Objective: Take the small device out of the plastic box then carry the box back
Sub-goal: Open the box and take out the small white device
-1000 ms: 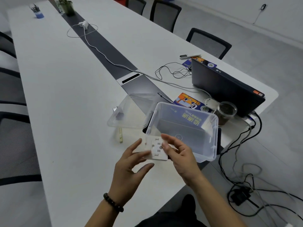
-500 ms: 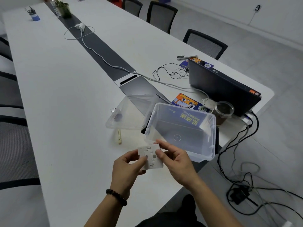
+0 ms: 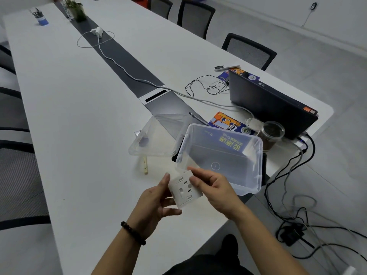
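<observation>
White small device (image 3: 184,189) | pinched by left hand (image 3: 154,205) and right hand (image 3: 213,188) | underside hidden | plastic box (image 3: 256,155) empty

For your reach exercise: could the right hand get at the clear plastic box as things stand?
Probably yes, once freed: the right hand helps hold the small white square device, and the clear plastic box sits open just beyond it, nothing between.

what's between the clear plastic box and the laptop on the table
In the head view, between the clear plastic box and the black laptop stand a clear cup of dark contents and a blue-and-orange printed card, partly under the box.
</observation>
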`<state>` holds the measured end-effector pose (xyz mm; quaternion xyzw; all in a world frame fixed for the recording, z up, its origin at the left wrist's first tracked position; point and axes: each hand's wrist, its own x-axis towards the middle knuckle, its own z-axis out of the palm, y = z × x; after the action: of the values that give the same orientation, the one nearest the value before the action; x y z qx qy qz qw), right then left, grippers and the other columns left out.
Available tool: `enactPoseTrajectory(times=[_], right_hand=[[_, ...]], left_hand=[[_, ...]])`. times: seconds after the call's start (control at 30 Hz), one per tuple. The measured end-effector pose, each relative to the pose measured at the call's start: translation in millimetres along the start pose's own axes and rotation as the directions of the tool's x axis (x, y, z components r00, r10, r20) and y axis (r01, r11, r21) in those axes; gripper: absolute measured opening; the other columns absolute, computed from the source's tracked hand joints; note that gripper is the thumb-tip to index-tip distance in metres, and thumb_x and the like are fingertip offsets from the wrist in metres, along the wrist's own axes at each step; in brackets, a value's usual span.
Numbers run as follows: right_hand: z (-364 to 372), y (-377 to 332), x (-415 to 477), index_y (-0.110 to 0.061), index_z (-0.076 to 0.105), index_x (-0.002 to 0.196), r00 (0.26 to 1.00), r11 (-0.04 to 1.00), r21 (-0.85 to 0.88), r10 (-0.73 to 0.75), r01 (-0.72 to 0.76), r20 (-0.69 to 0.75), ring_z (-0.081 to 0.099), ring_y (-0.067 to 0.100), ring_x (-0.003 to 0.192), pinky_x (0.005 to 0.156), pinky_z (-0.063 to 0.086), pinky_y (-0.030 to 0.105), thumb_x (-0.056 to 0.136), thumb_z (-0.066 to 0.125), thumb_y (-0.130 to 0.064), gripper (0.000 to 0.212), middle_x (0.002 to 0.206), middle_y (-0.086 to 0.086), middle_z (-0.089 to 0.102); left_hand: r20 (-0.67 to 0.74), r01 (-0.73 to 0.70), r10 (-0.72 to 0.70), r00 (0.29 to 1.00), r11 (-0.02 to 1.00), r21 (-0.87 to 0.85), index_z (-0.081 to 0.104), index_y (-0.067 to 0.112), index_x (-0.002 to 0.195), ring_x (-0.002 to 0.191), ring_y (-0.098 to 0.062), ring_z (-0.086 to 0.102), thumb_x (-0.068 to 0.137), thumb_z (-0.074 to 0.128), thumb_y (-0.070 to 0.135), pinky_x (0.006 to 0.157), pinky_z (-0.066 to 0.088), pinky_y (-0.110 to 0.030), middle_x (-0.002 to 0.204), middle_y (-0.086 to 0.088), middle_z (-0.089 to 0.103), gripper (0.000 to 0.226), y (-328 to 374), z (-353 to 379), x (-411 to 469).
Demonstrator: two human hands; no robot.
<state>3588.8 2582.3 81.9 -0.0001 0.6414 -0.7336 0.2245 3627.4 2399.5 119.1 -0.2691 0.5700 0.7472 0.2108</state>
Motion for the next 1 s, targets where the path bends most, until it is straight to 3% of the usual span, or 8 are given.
enactPoseTrajectory(times=[0.1,0.2,0.33,0.43,0.6,0.7,0.87,1.0], right_hand=[[6,1,6,-0.017,0.071,0.12,0.996,0.995,-0.093,-0.05,0.044,-0.071,0.072,0.013,0.097,0.082,0.058,0.027,0.091,0.068,-0.018,0.029,0.105,-0.001,0.076],[7,5,10,-0.016,0.076,0.11,0.963,0.94,-0.308,-0.206,0.146,-0.173,0.072,0.008,0.089,0.075,0.058,0.023,0.087,0.073,-0.024,0.024,0.097,-0.003,0.076],[5,7,9,-0.022,0.077,0.11,0.951,0.867,-0.427,-0.306,0.257,-0.049,0.068,0.01,0.097,0.075,0.056,0.023,0.091,0.068,-0.028,0.022,0.102,-0.01,0.074],[2,6,6,-0.025,0.074,0.114,0.951,0.8,-0.533,-0.307,0.274,0.027,0.065,0.007,0.1,0.074,0.055,0.022,0.092,0.063,-0.038,0.029,0.106,-0.013,0.072],[-2,-3,-5,-0.024,0.061,0.132,0.941,0.595,-0.742,-0.304,0.309,0.148,0.057,0.006,0.107,0.086,0.052,0.018,0.081,0.064,-0.061,0.063,0.118,-0.012,0.063],[-2,-10,-9,-0.025,0.049,0.142,0.938,0.466,-0.817,-0.236,0.338,0.253,0.049,0.006,0.116,0.096,0.049,0.02,0.076,0.064,-0.067,0.079,0.127,-0.012,0.056],[5,-28,-6,-0.02,0.049,0.14,0.916,0.316,-0.867,-0.248,0.385,0.316,0.055,0.015,0.107,0.088,0.053,0.026,0.078,0.062,-0.063,0.077,0.121,-0.003,0.06],[8,-39,-1,-0.017,0.056,0.128,0.904,0.273,-0.868,-0.237,0.414,0.357,0.062,0.021,0.09,0.079,0.056,0.031,0.077,0.059,-0.063,0.069,0.104,0.001,0.066]], left_hand=[[0.005,0.09,-0.09,0.996,0.992,-0.089,0.073,0.004,0.109,0.092,-0.035,0.07,0.083,0.064,0.044,0.06,0.06,-0.036,0.1,-0.024,0.07,0.048,0,2,3],[0.026,0.155,-0.153,0.988,0.963,-0.22,0.068,0.004,0.116,0.1,-0.041,0.069,0.087,0.061,0.046,0.067,0.061,-0.04,0.102,-0.024,0.071,0.051,-4,3,7],[0.22,0.311,-0.245,0.944,0.886,-0.345,0.059,0.0,0.129,0.117,-0.052,0.057,0.091,0.06,0.044,0.091,0.054,-0.053,0.132,-0.035,0.055,0.058,-8,-2,9],[0.351,0.364,-0.233,0.907,0.852,-0.375,0.059,0.001,0.132,0.127,-0.049,0.049,0.092,0.061,0.039,0.102,0.045,-0.054,0.131,-0.033,0.054,0.055,-12,-7,10],[0.361,0.347,-0.188,0.913,0.822,-0.451,0.064,0.002,0.125,0.111,-0.035,0.056,0.079,0.075,0.035,0.103,0.044,-0.05,0.118,-0.023,0.059,0.058,-18,-8,13],[0.353,0.349,-0.195,0.915,0.822,-0.45,0.063,0.002,0.127,0.115,-0.035,0.054,0.077,0.075,0.037,0.106,0.043,-0.046,0.117,-0.023,0.059,0.062,-20,-10,17],[0.347,0.344,-0.197,0.917,0.831,-0.437,0.063,-0.001,0.127,0.117,-0.035,0.057,0.072,0.081,0.035,0.1,0.049,-0.043,0.119,-0.022,0.06,0.068,-21,-12,22],[0.338,0.338,-0.202,0.919,0.844,-0.416,0.069,-0.004,0.116,0.109,-0.036,0.064,0.064,0.088,0.03,0.095,0.053,-0.044,0.116,-0.024,0.063,0.066,-19,-12,25]])
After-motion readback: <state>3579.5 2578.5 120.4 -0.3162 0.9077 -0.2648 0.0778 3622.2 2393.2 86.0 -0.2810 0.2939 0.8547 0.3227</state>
